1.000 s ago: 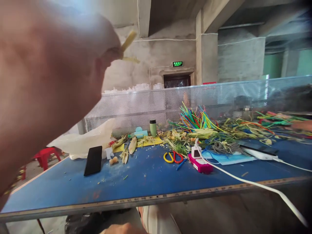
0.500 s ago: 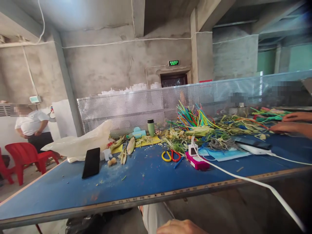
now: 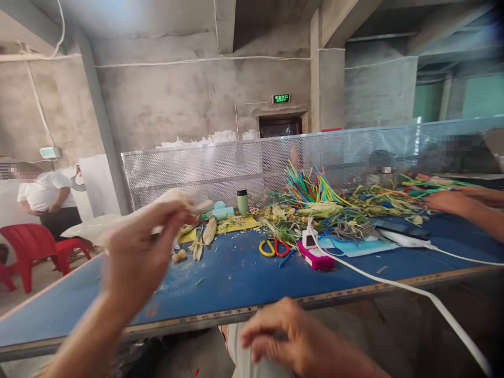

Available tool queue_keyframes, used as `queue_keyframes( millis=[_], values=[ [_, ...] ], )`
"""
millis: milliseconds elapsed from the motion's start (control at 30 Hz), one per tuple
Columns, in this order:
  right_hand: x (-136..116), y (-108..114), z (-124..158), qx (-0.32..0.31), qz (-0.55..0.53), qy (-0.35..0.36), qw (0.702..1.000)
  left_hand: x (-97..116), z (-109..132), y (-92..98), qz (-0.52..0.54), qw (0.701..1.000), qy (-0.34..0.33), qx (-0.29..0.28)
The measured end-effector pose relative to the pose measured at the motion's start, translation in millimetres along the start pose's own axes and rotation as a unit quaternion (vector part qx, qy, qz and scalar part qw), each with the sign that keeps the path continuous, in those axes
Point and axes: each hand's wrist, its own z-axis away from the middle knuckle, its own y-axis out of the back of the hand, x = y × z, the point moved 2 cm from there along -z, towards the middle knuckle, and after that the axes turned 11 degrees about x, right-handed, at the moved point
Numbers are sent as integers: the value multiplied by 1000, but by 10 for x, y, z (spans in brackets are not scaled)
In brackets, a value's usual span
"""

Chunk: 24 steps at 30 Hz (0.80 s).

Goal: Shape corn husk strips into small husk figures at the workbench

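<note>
My left hand (image 3: 137, 247) is raised over the left part of the table, smeared by motion. Its thumb and fingers are pinched together, and something pale, too blurred to name, shows at the fingertips. My right hand (image 3: 281, 333) hangs low in front of the table edge, above my leg. Its fingers are loosely curled, with a gap to the thumb and nothing visible between. Beyond my left hand lie dried corn husks (image 3: 210, 231) and small round tan balls (image 3: 179, 255). The black phone is hidden behind my left hand.
On the blue table (image 3: 236, 283) are red-and-yellow-handled scissors (image 3: 274, 248), a pink box (image 3: 317, 257) with a white cable, a green bottle (image 3: 242, 203) and colourful pipe cleaners (image 3: 311, 186). Another person's hands (image 3: 452, 202) work at the right. Red chairs (image 3: 35, 244) stand left.
My left hand has come into view, raised over the table's left side. My right hand has risen further into view at the bottom. The camera view has shifted slightly.
</note>
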Motion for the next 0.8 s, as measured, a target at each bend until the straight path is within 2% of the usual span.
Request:
queue_keyframes(
  millis=[67,133,200,267,300,367,433,533,600,733,800],
  values=[
    [-11,156,-248,82,-13,-12,996,-217,197,-355,50,987,138,-73],
    [18,339,-503,180,4,-1,984,-459,387,-732,158,939,283,-115],
    [86,500,-756,253,59,7,966,-670,510,-1042,242,885,375,-131],
    [184,599,-1003,281,106,9,954,-828,563,-1260,289,844,429,-142],
    [243,625,-1120,288,125,7,949,-886,570,-1340,301,835,437,-146],
    [376,634,-1333,290,139,2,947,-979,577,-1464,301,839,426,-155],
    [530,608,-1503,280,117,-21,953,-1073,600,-1551,276,854,418,-138],
    [748,566,-1664,274,60,-48,959,-1219,676,-1645,263,855,423,-143],
    [860,550,-1718,271,43,-45,961,-1298,732,-1680,292,835,435,-167],
    [1023,513,-1735,265,30,-32,963,-1397,838,-1693,362,770,478,-219],
    [1086,481,-1713,265,31,-39,963,-1441,891,-1686,373,754,492,-225]
  ],
)
